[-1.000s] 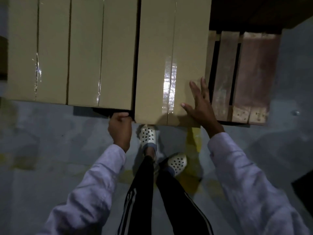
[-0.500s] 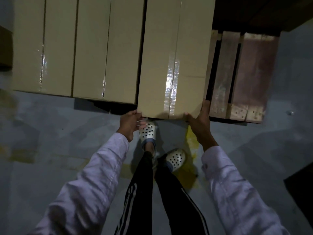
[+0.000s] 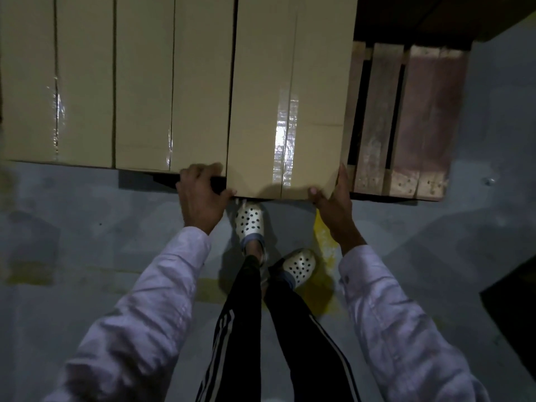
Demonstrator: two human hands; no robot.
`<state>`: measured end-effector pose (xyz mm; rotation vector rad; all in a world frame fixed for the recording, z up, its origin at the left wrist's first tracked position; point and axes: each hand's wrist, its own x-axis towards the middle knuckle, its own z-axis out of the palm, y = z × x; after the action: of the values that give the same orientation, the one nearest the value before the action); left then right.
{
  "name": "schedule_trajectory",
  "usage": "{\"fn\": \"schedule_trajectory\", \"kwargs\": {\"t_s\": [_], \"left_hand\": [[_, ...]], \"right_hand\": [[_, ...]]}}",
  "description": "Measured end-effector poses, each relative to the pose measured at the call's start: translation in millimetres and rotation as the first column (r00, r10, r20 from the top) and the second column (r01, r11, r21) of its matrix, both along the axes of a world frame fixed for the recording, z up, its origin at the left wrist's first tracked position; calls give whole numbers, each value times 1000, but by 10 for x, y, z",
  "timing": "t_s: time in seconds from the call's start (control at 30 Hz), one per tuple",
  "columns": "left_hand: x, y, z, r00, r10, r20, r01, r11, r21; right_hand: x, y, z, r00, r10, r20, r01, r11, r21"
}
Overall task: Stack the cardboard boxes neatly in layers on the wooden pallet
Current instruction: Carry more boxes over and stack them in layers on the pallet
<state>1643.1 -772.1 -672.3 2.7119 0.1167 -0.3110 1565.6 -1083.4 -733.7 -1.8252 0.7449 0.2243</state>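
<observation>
Hands, two, apart, one at each near corner of the end box (image 3: 290, 97).

Left hand (image 3: 200, 195): fingers curled at the box's near left corner, thumb at its near edge, gripping there.

Right hand (image 3: 333, 207): fingers laid straight along the right side, thumb on the near edge. It presses rather than clutches. I hold both corners, I judge, so I can square the box and slide it without skewing.

End box: taped seam up, on the pallet (image 3: 406, 120), tight against the middle box (image 3: 171, 82), its near end sticking out closer to me than its neighbours.

Middle box and left box (image 3: 58, 82): side by side, near ends roughly level.

Pallet: bare slats showing to the right of the row, room for more of this layer.

Step in hand, by my reckoning: push the end box in flush.

Floor (image 3: 87, 227): grey, with a yellow mark (image 3: 326, 239) by my clogs (image 3: 249, 221).
</observation>
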Motion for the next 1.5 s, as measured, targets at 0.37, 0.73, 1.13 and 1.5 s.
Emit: {"fn": "schedule_trajectory", "kwargs": {"t_s": [0.37, 0.73, 1.13, 1.5], "left_hand": [[183, 246, -69, 920, -388, -54, 391, 899, 200], [384, 190, -28, 895, -442, -60, 442, 862, 250], [517, 196, -83, 895, -445, 23, 431, 879, 205], [500, 172, -94, 908, -418, 19, 411, 898, 155]], "right_hand": [[28, -22, 10, 999, -21, -33, 23, 999, 47], [182, -61, 12, 1000, 7, -15, -6, 999, 45], [366, -93, 59, 997, 31, -74, -32, 999, -21], [467, -107, 74, 995, 28, -100, -30, 999, -18]]}}
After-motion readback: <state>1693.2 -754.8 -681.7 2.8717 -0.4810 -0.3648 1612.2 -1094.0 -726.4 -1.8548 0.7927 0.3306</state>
